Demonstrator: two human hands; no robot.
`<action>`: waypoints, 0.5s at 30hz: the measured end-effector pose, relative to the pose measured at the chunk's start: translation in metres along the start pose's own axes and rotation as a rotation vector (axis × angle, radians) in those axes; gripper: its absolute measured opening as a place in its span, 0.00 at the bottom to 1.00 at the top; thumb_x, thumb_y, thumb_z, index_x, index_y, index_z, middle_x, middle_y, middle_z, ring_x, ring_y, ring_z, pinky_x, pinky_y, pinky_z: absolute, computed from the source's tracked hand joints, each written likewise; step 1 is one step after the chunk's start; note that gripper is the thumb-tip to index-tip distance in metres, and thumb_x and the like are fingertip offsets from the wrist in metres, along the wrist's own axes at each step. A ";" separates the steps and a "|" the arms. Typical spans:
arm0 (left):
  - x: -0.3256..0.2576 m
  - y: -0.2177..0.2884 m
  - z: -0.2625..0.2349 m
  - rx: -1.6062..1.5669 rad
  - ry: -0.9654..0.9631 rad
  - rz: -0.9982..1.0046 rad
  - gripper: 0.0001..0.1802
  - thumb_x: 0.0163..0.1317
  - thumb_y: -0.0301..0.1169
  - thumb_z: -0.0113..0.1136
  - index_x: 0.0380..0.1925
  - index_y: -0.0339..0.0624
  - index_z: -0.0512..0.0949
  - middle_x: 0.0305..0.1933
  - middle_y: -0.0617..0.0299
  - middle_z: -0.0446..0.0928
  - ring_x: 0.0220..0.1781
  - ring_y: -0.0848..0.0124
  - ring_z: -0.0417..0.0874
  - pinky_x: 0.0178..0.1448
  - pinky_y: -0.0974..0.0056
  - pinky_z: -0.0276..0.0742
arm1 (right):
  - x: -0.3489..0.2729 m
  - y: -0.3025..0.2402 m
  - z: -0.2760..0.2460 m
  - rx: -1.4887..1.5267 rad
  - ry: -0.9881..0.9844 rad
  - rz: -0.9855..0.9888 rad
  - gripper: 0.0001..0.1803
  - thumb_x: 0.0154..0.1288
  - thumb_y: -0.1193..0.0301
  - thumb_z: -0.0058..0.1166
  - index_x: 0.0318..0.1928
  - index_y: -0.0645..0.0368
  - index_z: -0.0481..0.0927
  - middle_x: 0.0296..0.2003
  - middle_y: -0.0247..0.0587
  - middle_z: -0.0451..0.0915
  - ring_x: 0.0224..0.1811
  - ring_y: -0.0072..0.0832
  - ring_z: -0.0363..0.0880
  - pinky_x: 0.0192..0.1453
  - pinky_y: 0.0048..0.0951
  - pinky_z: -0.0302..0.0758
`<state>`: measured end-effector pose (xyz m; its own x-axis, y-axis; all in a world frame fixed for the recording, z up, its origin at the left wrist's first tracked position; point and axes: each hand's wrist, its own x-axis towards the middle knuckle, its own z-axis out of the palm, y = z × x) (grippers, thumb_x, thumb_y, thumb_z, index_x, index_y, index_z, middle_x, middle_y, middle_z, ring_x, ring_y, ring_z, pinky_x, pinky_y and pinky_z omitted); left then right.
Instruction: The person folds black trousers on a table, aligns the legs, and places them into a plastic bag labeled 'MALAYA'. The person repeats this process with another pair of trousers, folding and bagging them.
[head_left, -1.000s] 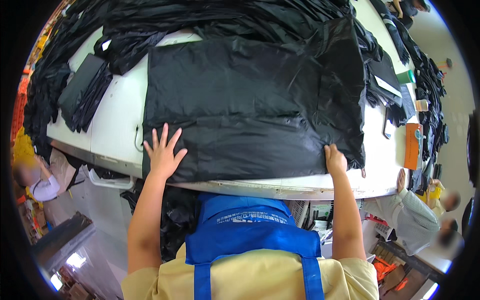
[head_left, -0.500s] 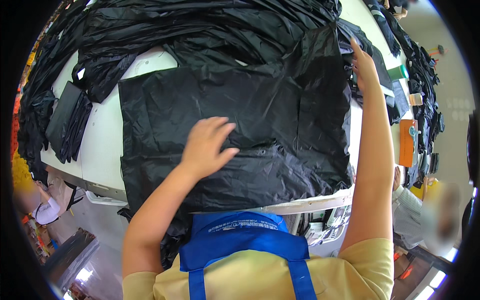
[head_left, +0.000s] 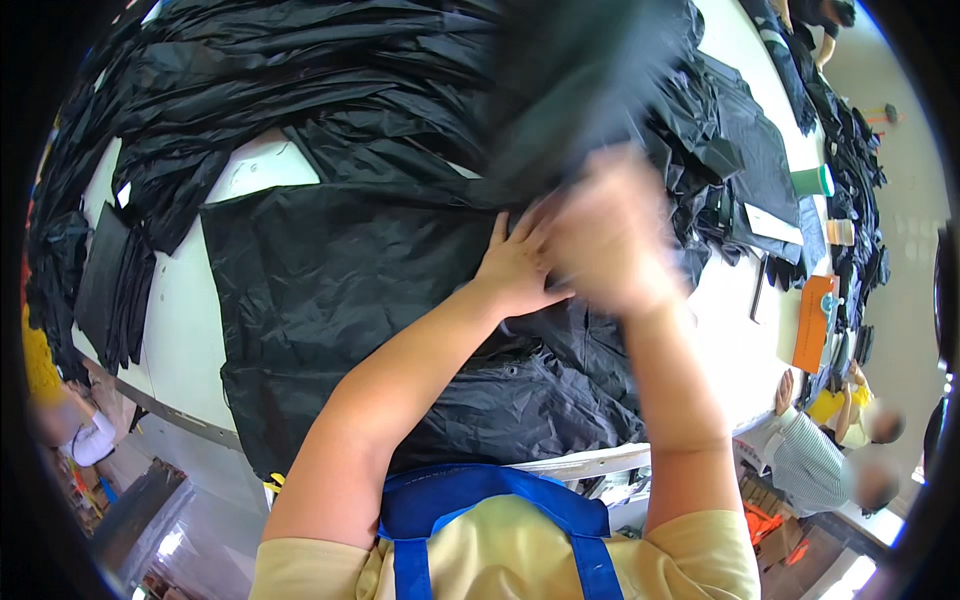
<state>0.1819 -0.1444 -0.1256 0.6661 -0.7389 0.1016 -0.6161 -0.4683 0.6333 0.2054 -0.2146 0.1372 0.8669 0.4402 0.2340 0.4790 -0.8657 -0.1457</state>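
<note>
From the head camera, the left hand (head_left: 518, 262) is pressing flat, fingers spread, on a black garment (head_left: 360, 320) that is lying across the white table (head_left: 190, 320). The right hand (head_left: 610, 240) is blurring above it, gripping a lifted fold of black fabric (head_left: 580, 90); its grip is unclear.

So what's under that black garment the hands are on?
A white table shows bare to the left of the black garment. The left hand presses flat on it; the blurred right hand covers part. What lies directly beneath the cloth is hidden.
</note>
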 end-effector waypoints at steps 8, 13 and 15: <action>-0.076 0.022 -0.062 -0.336 -0.434 -0.087 0.29 0.67 0.44 0.48 0.64 0.42 0.64 0.67 0.46 0.65 0.69 0.56 0.65 0.71 0.53 0.59 | -0.124 -0.016 0.039 0.072 -0.358 0.325 0.48 0.40 0.63 0.71 0.66 0.51 0.65 0.64 0.39 0.66 0.70 0.40 0.59 0.73 0.52 0.47; -0.095 0.069 -0.212 -1.032 -0.702 0.063 0.14 0.63 0.34 0.59 0.43 0.37 0.80 0.43 0.52 0.83 0.44 0.62 0.85 0.49 0.63 0.79 | -0.189 0.030 0.021 -0.049 -0.164 0.663 0.49 0.39 0.75 0.66 0.67 0.51 0.63 0.63 0.42 0.66 0.68 0.43 0.61 0.70 0.44 0.54; -0.089 0.046 -0.220 -0.996 -0.212 -0.371 0.17 0.62 0.28 0.62 0.50 0.35 0.76 0.45 0.55 0.80 0.42 0.70 0.83 0.47 0.67 0.80 | -0.197 0.040 0.021 -0.154 -0.157 0.765 0.46 0.41 0.77 0.62 0.67 0.50 0.63 0.60 0.44 0.70 0.68 0.43 0.60 0.69 0.44 0.56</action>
<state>0.1866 0.0061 0.0634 0.5955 -0.7455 -0.2993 0.2910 -0.1470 0.9454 0.0572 -0.3307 0.0651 0.9622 -0.2717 -0.0169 -0.2721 -0.9594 -0.0743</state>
